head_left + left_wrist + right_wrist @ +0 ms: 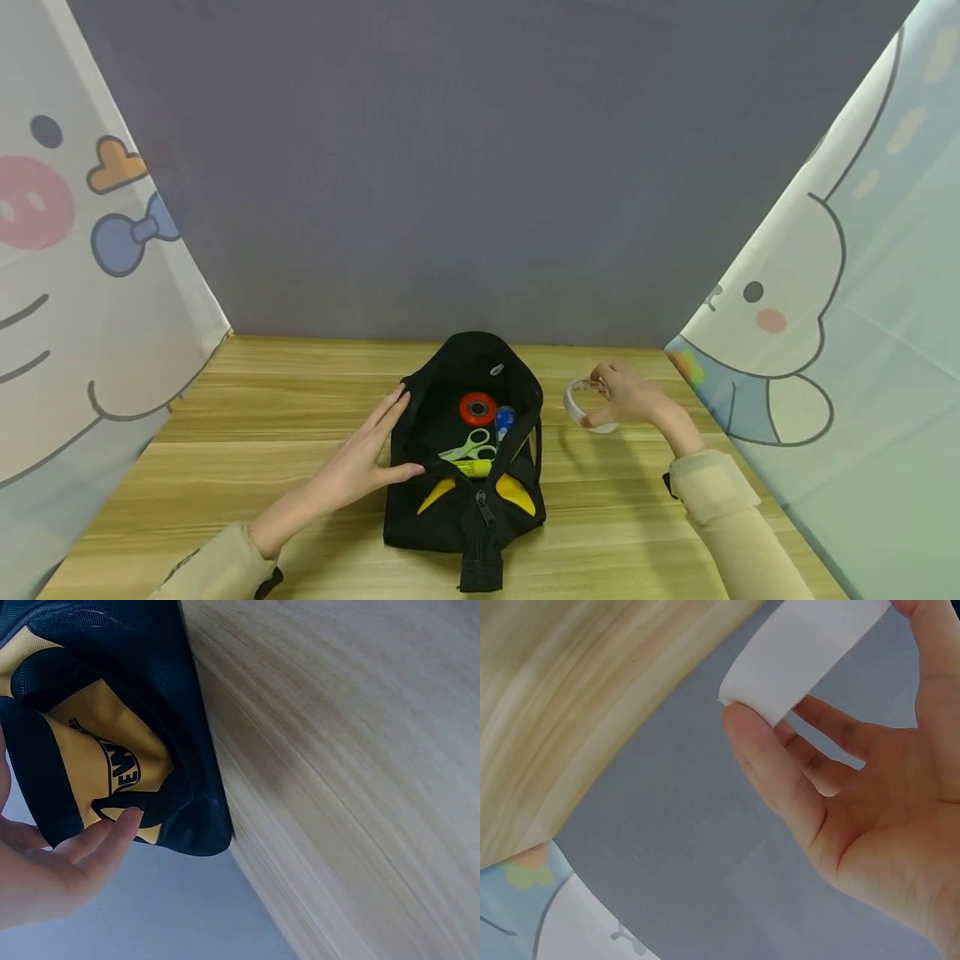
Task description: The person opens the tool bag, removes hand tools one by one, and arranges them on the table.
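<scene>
Left hand (356,471): mine, fingers extended and spread, touching the bag's left side, thumb at its front edge.
Right hand (628,397): mine, pinching the tape between thumb and fingers.
Tape (802,656): white roll, in my right hand, just right of the bag, apart from it.
Bag (446,527): black, yellow patches, gaping, between my hands.
In bag: red roll (477,408), blue item (505,421), green scissors (474,446), yellow tube (474,468) near front.
Desk (247,433): wood-grain, under bag.
Backdrop (450,167): grey; cartoon panels (787,333) both sides.
</scene>
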`<move>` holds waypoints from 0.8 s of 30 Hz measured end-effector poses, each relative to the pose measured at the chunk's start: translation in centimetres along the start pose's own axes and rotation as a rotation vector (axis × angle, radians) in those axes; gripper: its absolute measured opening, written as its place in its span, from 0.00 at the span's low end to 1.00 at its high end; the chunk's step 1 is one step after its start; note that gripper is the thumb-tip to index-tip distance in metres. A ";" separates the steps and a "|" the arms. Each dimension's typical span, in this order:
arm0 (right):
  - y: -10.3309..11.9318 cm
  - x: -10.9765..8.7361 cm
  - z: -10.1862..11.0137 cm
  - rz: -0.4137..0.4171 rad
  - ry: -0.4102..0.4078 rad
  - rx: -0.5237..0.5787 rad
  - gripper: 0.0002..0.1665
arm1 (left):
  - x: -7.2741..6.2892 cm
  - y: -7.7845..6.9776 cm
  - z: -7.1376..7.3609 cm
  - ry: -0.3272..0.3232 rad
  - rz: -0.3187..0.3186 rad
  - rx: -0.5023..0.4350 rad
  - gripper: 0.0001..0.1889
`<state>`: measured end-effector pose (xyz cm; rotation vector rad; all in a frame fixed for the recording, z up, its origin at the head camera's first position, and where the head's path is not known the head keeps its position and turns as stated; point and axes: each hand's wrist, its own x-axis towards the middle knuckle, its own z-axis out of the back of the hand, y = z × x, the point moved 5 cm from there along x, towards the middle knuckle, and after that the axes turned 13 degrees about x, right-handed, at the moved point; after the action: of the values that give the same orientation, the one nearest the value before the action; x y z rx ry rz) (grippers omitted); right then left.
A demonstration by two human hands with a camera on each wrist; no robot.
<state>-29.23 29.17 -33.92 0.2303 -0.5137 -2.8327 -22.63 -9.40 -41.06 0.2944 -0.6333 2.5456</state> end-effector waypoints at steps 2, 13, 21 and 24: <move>-0.2 0.1 -0.3 -0.001 -0.006 -0.006 0.48 | 0.0 0.0 0.0 0.003 0.003 -0.002 0.53; -1.2 0.3 -2.0 -0.020 0.009 0.055 0.46 | 0.1 0.0 0.0 0.000 0.000 -0.006 0.53; -2.2 0.7 -3.3 -0.001 -0.002 0.089 0.45 | 0.0 0.1 -0.1 -0.011 0.003 0.001 0.53; -2.5 0.7 -3.7 0.010 -0.013 0.086 0.45 | 0.1 0.1 -0.1 -0.015 0.006 0.005 0.54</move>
<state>-29.74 30.07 -38.36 0.2249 -0.6380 -2.8077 -22.78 -9.39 -41.18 0.3145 -0.6343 2.5529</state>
